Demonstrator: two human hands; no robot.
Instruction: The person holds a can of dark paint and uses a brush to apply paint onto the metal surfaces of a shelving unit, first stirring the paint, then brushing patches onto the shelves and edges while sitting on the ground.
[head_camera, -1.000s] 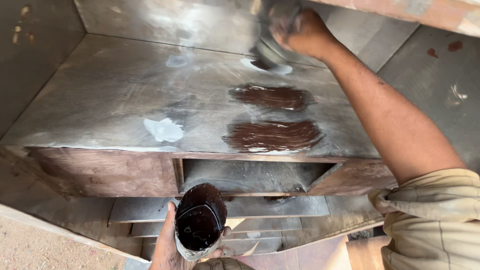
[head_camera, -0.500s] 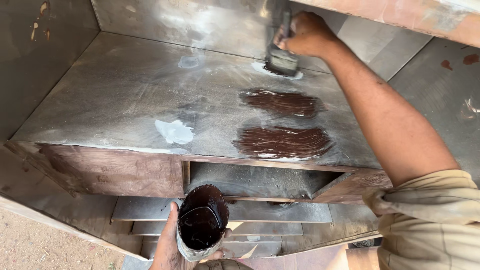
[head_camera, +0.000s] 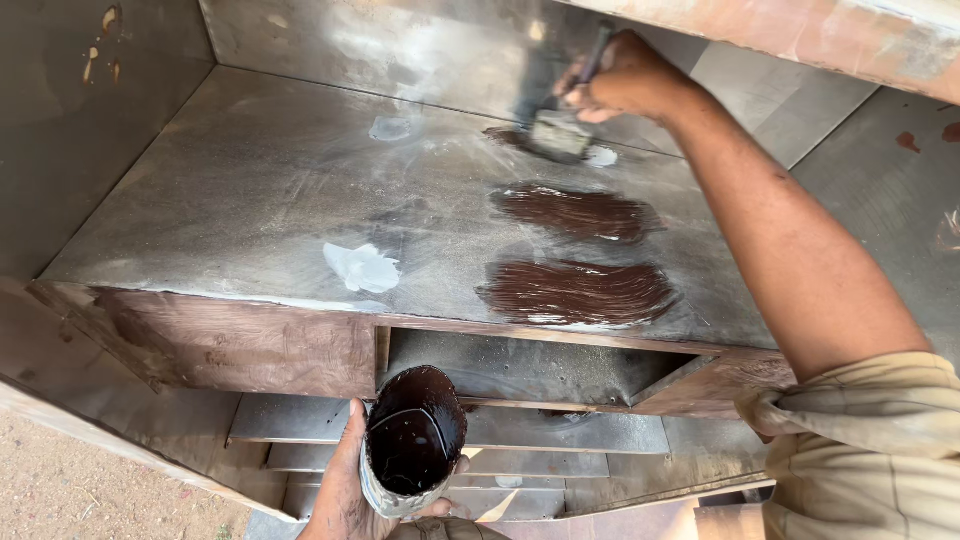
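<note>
My right hand (head_camera: 625, 82) grips a paintbrush (head_camera: 562, 132) whose bristles press on a grey metal panel (head_camera: 260, 190), at the end of a fresh dark brown streak near the panel's far edge. Two broader dark brown paint strokes (head_camera: 578, 292) lie on the panel closer to me. My left hand (head_camera: 345, 490) holds a small round can (head_camera: 412, 438) of dark brown paint low in the view, below the panel's front edge.
White putty patches (head_camera: 362, 267) mark the panel. Below its front edge is a rectangular opening (head_camera: 520, 365) in a brown-painted face. Grey metal walls rise at left and back. Sandy ground (head_camera: 90, 490) lies at lower left.
The brush has moved left along the far edge of the panel, leaving a new short brown streak. The can in my left hand stays where it was.
</note>
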